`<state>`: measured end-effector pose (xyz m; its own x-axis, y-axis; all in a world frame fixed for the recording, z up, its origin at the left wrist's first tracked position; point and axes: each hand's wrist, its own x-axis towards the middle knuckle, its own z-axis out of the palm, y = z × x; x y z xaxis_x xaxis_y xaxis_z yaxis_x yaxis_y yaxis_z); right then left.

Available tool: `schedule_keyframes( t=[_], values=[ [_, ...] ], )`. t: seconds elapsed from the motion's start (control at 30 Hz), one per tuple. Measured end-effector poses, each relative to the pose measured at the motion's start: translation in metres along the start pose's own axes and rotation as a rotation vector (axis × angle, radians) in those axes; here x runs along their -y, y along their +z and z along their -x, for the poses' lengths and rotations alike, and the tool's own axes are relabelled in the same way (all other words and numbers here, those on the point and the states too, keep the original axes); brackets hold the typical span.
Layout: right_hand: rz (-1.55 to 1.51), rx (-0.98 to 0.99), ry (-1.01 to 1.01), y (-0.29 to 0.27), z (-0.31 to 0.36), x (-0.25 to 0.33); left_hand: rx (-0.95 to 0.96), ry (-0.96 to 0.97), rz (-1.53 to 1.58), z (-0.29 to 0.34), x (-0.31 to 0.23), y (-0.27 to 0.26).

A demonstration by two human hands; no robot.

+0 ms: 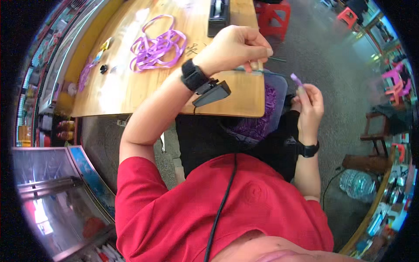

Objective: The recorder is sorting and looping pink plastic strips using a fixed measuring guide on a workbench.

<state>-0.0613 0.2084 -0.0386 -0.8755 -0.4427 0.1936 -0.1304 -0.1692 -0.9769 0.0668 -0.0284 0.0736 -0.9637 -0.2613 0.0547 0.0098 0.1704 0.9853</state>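
Observation:
Over the table's right edge, my left hand [242,49] is closed in a pinch, wrist bent. A thin dark green piece [278,60] shows just beyond its fingertips; whether they hold it I cannot tell. Lower and to the right, off the table, my right hand [311,104] pinches a short purple ribbon piece [296,79], its end pointing up. A loose heap of purple ribbon [159,50] lies on the wooden table [209,94] left of my left hand. Below both hands, a translucent bin [283,89] holds many purple pieces.
A black tape dispenser [218,19] stands at the table's far edge. Small black and yellow items lie at the table's left. Red stools [276,19] are beyond the table. A large clear bottle [358,183] lies on the floor to the right, near a wooden stool [375,131].

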Motion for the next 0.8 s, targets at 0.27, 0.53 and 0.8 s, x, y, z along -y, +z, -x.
schedule_keyframes(
  t=[0.27,0.53,0.8],
  values=[
    [0.514,0.318,0.081,-0.016,-0.024,-0.112,-0.425,-0.083,-0.947,-0.009,0.052,-0.199],
    [0.398,0.38,0.305,-0.024,-0.032,-0.148,-0.146,-0.407,-1.373,-0.048,0.091,-0.278],
    [0.238,0.068,0.18,-0.036,-0.039,-0.07,0.38,0.523,0.683,-0.022,-0.04,-0.198]
  ],
)
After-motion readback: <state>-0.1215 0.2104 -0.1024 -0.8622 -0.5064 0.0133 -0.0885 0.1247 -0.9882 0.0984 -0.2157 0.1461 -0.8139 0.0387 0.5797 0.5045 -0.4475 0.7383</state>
